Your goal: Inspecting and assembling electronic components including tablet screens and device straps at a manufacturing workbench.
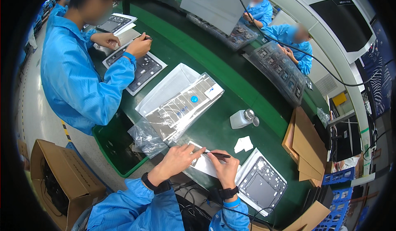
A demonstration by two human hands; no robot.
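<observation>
My left hand is over the near edge of the green table, its fingers drawn together by a white sheet. What those fingers pinch, if anything, is too small to tell. In my right hand are slim black tweezers, the tip pointing left at my left fingertips. The white sheet lies under both hands, partly hidden by them. Just right of my right hand a dark tablet-like housing with small white pieces rests on white backing. A crumpled white wipe lies beyond my right hand.
A white dispenser bottle stands ahead. Bagged flat grey sheets lie at the left, beside a green bin. A co-worker handles another housing at far left. Cardboard pieces lean at right; an open carton sits lower left.
</observation>
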